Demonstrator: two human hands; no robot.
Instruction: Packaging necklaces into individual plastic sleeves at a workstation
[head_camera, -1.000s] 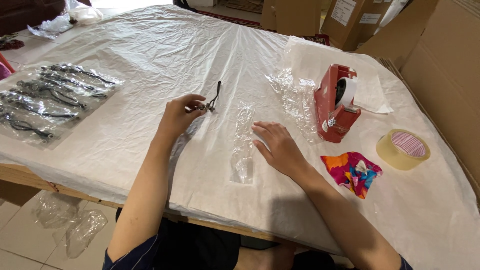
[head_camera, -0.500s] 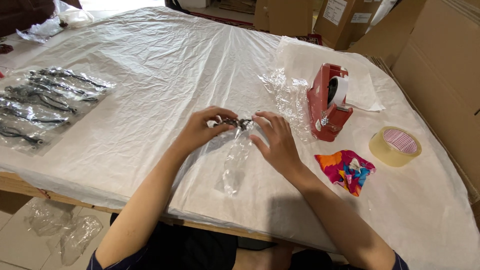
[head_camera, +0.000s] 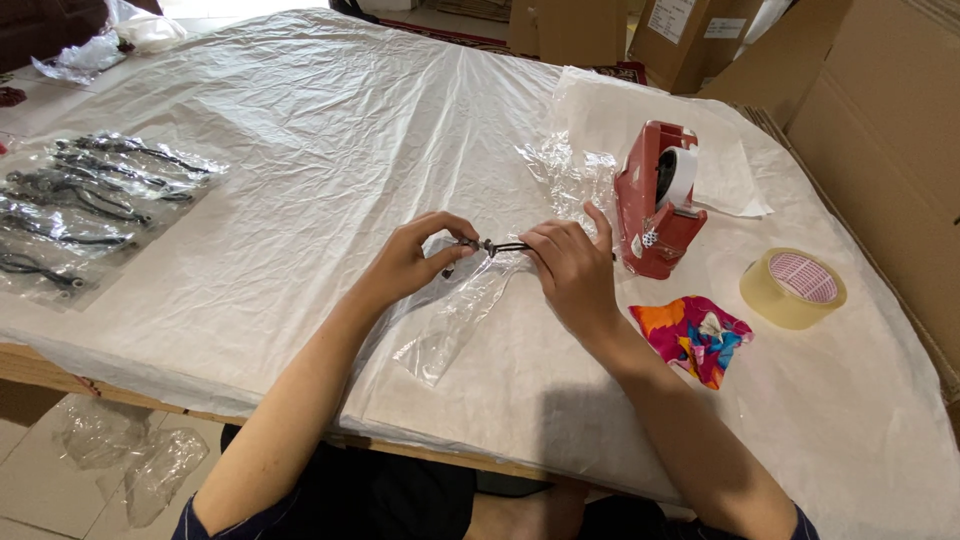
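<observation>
Standing at the table's near edge, I record both hands meeting just left of the red tape dispenser (head_camera: 657, 205). The left hand (head_camera: 415, 258) is closed in a pinch on one end of a small dark cord piece (head_camera: 490, 246); the right hand (head_camera: 570, 265) is curled shut over its other end and over the mouth of a clear plastic sleeve (head_camera: 455, 315). That sleeve trails from the hands toward the table edge, away from the dispenser — it looks empty along its visible length, so by my judgement the piece is at the opening and not yet inside.

Finished stock: a row of bagged dark pieces (head_camera: 85, 205) lies far left of the dispenser, on the white plastic sheet (head_camera: 330, 110) covering the table. Loose clear sleeves (head_camera: 572, 170) sit touching the dispenser's left side.

Outstanding, as I judge it — seating the piece in the sleeve and closing it. A tan tape roll (head_camera: 793, 288) lies right of the dispenser; a bright patterned cloth (head_camera: 693, 335) lies in front of it, touched by neither hand.
</observation>
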